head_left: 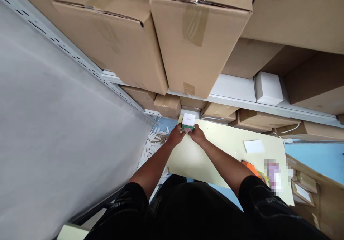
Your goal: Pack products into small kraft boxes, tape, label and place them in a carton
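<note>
Between my two hands is a small box (pixel 189 119) with a white top and a green and pinkish side facing me. I hold it over the far left part of a pale yellow table (pixel 215 150). My left hand (pixel 176 134) grips its left side, and my right hand (pixel 197 134) grips the right side. The fingers beyond the box are mostly hidden. To the right on the tabletop lies a flat white box (pixel 254 146).
Large cardboard boxes (pixel 199 36) fill the metal shelf (pixel 233 102) ahead. A grey wall (pixel 67 125) stands at left, with white strips (pixel 153 143) on the floor beside it. An orange item (pixel 251 169) lies at the table's right; an open carton (pixel 328 197) stands beyond.
</note>
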Demonstrator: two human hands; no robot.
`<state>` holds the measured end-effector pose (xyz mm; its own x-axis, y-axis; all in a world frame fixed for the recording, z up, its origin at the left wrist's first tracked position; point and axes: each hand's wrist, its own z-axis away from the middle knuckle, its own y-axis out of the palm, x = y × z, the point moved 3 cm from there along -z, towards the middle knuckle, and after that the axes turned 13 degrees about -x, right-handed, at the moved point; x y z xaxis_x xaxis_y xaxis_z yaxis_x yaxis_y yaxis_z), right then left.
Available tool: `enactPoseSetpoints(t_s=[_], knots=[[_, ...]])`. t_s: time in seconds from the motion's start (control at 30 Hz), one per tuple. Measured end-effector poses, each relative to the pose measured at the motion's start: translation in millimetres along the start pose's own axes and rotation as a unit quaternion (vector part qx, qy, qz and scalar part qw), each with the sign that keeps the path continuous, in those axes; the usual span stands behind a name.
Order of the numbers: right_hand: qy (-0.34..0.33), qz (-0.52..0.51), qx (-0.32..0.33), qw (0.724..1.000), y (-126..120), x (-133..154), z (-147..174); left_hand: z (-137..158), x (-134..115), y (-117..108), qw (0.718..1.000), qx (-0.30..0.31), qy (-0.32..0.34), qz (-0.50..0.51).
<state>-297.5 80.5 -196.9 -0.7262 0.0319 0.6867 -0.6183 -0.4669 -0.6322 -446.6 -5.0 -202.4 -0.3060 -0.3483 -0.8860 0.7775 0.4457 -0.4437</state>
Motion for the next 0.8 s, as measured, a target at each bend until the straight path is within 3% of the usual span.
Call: enactPoseSetpoints(t_s=[0.27,0.43,0.63,0.8], knots=[[0.049,0.004,-0.009,0.999,4.7,-17.9,8.8,4.3,10.3,-4.3,1.000,0.011,-0.009,-0.006],[0.087,-0.033,-0.011,0.996,-7.1,-50.9,44.7,25.4,28.7,-20.3,0.998,-0.013,-0.065,-0.009],[0.077,-0.067,-0.011,0.995,-31.2,-107.5,101.9,85.8,50.7,-38.3,0.996,-0.038,-0.072,-0.033],[0.021,-0.080,0.036,0.996,-55.2,-151.4,123.3,160.2,48.0,-29.5,0.991,-0.079,-0.099,-0.053]])
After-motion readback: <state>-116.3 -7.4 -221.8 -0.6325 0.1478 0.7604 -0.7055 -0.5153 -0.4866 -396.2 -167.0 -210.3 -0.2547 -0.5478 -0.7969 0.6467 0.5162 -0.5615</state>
